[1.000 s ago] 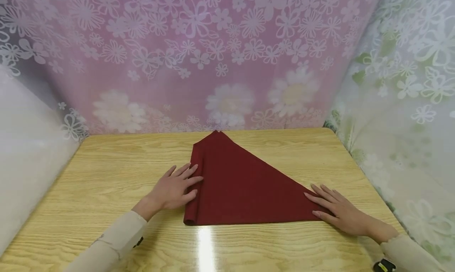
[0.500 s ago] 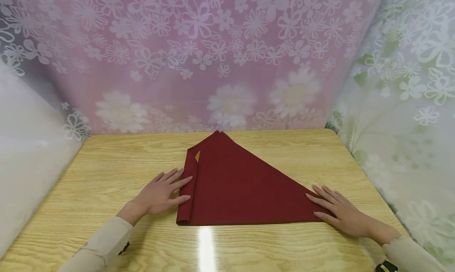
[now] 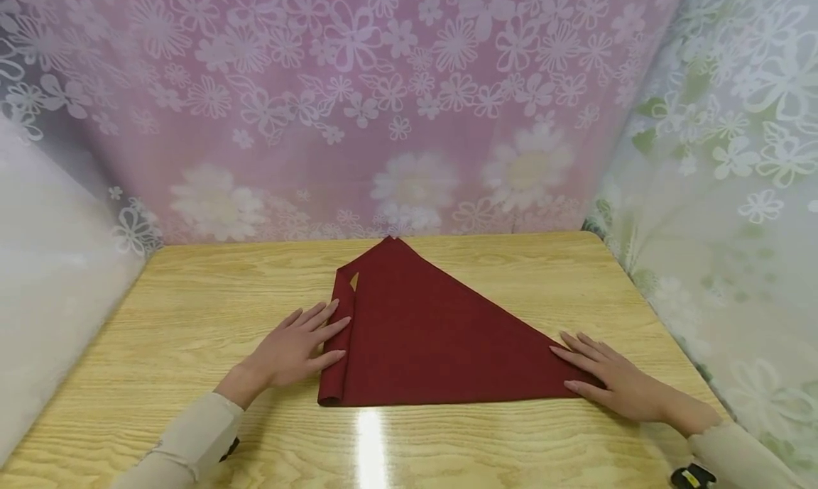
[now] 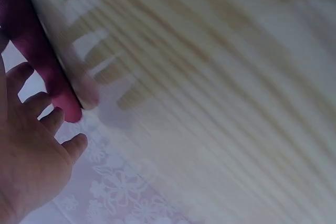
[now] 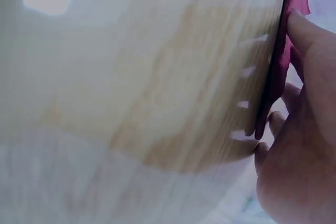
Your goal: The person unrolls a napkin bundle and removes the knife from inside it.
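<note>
A dark red cloth (image 3: pixel 441 333) lies folded in a rough triangle on the table, its peak near the back edge. Its left side is rolled over into a loose tube, and a small gap at the top of this roll shows the wood below. My left hand (image 3: pixel 287 347) rests its spread fingers on the rolled edge (image 4: pixel 42 56). At the cloth's right corner, my right hand (image 3: pixel 616 382) lies flat with fingers extended over the tip. In the right wrist view, the right hand (image 5: pixel 304 114) touches the thin cloth edge (image 5: pixel 281 72).
The wood-grain table (image 3: pixel 224 290) reaches back to a pink flowered curtain (image 3: pixel 307 134). A pale flowered sheet (image 3: pixel 735 212) hangs along the right side, and a white sheet (image 3: pixel 57 276) along the left. A bright light reflection crosses the table front.
My left hand has shifted left, and the rolled left edge has moved left and loosened, with a small gap appearing at its top. The right hand has stayed on its corner.
</note>
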Action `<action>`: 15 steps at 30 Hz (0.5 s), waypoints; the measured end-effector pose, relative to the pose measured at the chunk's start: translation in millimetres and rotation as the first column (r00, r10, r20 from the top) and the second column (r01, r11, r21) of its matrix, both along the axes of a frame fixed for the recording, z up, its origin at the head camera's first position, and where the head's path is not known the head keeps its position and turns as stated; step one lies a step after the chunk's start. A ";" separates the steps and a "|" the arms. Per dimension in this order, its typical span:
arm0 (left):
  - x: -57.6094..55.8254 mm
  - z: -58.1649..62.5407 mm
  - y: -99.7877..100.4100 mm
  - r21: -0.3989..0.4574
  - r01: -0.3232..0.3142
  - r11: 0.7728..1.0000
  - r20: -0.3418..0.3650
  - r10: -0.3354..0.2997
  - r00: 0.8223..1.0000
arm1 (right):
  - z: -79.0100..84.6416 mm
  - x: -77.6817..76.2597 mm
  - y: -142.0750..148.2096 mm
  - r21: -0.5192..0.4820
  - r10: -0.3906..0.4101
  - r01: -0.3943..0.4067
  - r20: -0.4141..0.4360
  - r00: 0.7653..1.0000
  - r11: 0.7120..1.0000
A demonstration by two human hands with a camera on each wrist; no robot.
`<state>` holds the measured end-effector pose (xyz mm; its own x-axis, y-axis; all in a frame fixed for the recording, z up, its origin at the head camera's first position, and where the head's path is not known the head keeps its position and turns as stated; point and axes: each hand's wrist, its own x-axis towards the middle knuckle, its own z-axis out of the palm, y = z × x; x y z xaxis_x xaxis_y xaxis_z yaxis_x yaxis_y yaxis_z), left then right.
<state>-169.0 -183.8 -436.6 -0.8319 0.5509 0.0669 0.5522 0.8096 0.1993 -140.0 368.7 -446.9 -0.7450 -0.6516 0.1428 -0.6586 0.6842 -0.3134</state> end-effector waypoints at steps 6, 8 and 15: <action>0.2 -1.7 14.9 -0.003 0.041 0.999 0.002 -0.041 0.999 | 5.4 5.2 8.6 -0.001 -0.081 0.081 0.098 0.992 0.997; 0.5 -1.3 17.8 -0.009 0.042 0.999 -0.001 -0.042 0.999 | 5.7 6.6 12.4 -0.002 -0.106 0.107 0.122 0.987 0.994; -2.5 1.0 24.9 -0.043 0.028 0.999 -0.023 -0.029 0.999 | 1.3 7.2 18.2 -0.004 -0.098 0.099 0.089 0.991 0.995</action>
<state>-171.5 -158.9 -435.6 -0.8143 0.5772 0.0620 0.5793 0.8010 0.1512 -132.8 386.9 -445.6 -0.8155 -0.5734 0.0788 -0.5574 0.7413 -0.3738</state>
